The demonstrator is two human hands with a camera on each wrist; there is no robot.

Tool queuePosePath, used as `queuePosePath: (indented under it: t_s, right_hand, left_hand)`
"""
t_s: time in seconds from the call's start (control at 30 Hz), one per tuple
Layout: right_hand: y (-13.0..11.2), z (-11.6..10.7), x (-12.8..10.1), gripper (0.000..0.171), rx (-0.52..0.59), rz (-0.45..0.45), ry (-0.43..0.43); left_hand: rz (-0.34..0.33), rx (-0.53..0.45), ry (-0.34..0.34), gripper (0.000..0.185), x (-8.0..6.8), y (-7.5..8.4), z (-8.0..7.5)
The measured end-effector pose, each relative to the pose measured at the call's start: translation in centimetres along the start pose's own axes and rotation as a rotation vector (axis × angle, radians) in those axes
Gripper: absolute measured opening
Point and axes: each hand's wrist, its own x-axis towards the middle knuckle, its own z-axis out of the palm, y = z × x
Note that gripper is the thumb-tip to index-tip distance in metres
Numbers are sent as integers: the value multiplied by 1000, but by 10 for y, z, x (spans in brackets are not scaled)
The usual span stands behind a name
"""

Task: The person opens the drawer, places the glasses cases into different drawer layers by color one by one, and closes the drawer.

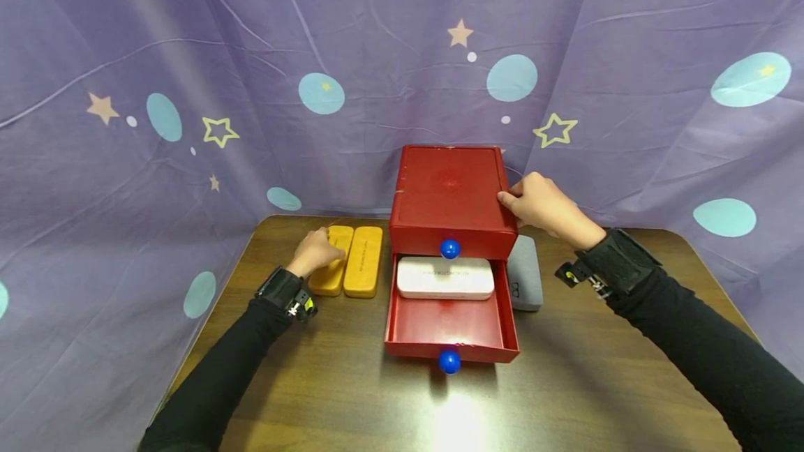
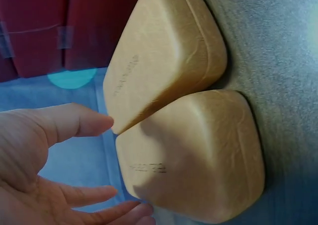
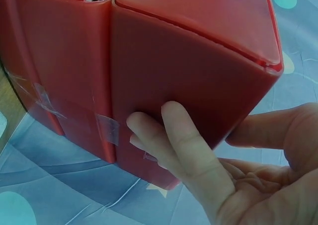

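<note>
A red two-drawer box (image 1: 449,190) stands mid-table, its lower drawer (image 1: 451,326) pulled out. A white case (image 1: 445,277) lies in the drawer. Each drawer front has a blue knob (image 1: 449,361). My right hand (image 1: 537,204) is on the box's upper right side. In the right wrist view its straight fingers (image 3: 171,135) press flat on the red wall (image 3: 164,66), thumb at the corner. Two yellow cases (image 1: 363,261) lie side by side left of the box. My left hand (image 1: 317,251) rests on the left yellow case (image 1: 331,264). Close up, its fingers (image 2: 99,205) spread beside that case (image 2: 194,155).
A grey case (image 1: 525,272) lies on the table against the box's right side, under my right forearm. The brown table (image 1: 352,382) has bare wood in front of the drawer. A purple curtain with stars and dots (image 1: 314,89) hangs close behind and around the table.
</note>
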Motion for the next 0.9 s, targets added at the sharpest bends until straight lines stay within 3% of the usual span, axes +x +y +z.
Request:
queuePosePath:
  t_s: [0.2,0.5,0.9]
  right_hand:
    - [-1,-1,-1,40,-12,-3,2]
    - [-2,0,-1,39,-32,-9,19]
    - [-1,2,-2,38,-48,-21,46]
  left_hand:
    - [-43,15,-38,75,4,-3,6]
    - [-96,0,-31,68,6,-4,13]
    - [-107,-3,-37,67,0,-9,18]
